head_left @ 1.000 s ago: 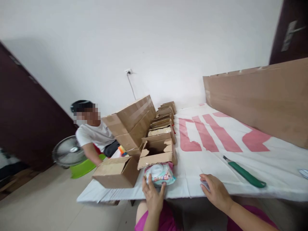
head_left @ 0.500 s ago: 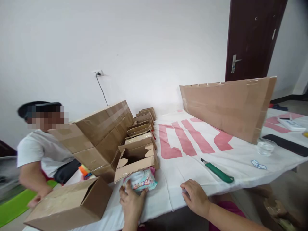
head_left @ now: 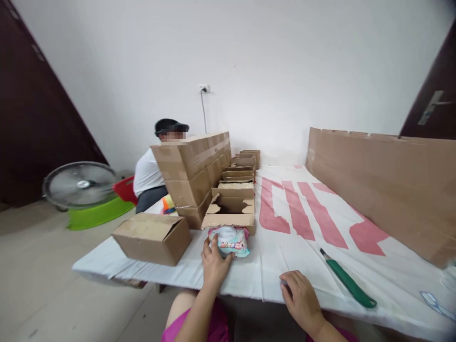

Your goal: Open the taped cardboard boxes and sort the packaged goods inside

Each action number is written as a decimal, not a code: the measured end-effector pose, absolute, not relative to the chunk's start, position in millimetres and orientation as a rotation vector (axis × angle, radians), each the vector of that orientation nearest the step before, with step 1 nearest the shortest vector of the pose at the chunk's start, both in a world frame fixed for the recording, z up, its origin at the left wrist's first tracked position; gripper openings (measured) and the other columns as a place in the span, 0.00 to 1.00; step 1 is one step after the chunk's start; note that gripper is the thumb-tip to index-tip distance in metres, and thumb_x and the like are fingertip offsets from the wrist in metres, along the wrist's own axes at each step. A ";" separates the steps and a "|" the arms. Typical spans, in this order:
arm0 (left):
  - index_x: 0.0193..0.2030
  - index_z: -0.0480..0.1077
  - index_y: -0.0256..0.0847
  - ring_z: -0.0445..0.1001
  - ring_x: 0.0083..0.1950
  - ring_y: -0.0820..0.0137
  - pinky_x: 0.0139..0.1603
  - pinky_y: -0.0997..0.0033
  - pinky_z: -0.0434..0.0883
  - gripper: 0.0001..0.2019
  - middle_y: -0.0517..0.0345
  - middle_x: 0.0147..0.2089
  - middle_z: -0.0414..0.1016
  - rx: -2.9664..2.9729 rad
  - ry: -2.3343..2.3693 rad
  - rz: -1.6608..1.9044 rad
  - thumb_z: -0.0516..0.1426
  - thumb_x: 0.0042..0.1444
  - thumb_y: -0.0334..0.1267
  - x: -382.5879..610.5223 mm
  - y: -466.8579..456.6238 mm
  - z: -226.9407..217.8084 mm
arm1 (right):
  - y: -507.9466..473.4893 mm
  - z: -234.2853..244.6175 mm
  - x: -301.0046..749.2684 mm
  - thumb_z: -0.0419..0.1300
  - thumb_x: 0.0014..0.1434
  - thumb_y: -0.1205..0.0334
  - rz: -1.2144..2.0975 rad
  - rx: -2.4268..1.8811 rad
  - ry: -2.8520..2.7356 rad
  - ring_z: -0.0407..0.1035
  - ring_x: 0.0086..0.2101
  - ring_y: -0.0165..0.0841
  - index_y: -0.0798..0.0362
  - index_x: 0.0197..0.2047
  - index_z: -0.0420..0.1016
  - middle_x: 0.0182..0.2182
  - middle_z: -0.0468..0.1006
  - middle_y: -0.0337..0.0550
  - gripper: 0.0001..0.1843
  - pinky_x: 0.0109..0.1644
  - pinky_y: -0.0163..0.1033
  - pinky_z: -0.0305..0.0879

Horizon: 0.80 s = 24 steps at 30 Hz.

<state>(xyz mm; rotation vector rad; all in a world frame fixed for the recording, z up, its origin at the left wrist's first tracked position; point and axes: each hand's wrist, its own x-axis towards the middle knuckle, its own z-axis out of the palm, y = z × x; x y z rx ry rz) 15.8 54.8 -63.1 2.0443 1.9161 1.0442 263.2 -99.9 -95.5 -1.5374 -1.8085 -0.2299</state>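
My left hand (head_left: 215, 266) is on the near left side of a pack of wet wipes (head_left: 233, 244), its fingers over the top and the thumb at the near edge. The pack is pink and light blue with a white lid. It lies on the cloth against the front flap of an open cardboard box (head_left: 228, 220). My right hand (head_left: 302, 301) rests at the table's front edge with its fingers curled in. A small pale bit shows at the fingertips, too small to name. To the right of this hand lies a green utility knife (head_left: 351, 282), blade pointing away.
Several open boxes (head_left: 244, 164) run back in a row beside stacked cartons (head_left: 199, 173). A closed carton (head_left: 151, 240) sits at the left table corner. A tall cardboard panel (head_left: 377, 180) stands at right. Behind the stack is a person in a cap (head_left: 147, 173), near a fan (head_left: 83, 184).
My view has swung to the left, bringing the fan into sight. The co-worker's hand no longer shows beside the closed carton. My hands keep nearly the same poses.
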 end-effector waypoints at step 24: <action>0.63 0.60 0.39 0.57 0.67 0.47 0.64 0.43 0.60 0.34 0.37 0.68 0.53 1.763 1.884 1.426 0.60 0.47 0.28 13.0 42.1 -69.2 | -85.4 -118.1 291.9 0.56 0.61 0.60 -0.572 -1.193 -1.986 0.74 0.32 0.38 0.52 0.39 0.75 0.32 0.80 0.46 0.08 0.39 0.45 0.69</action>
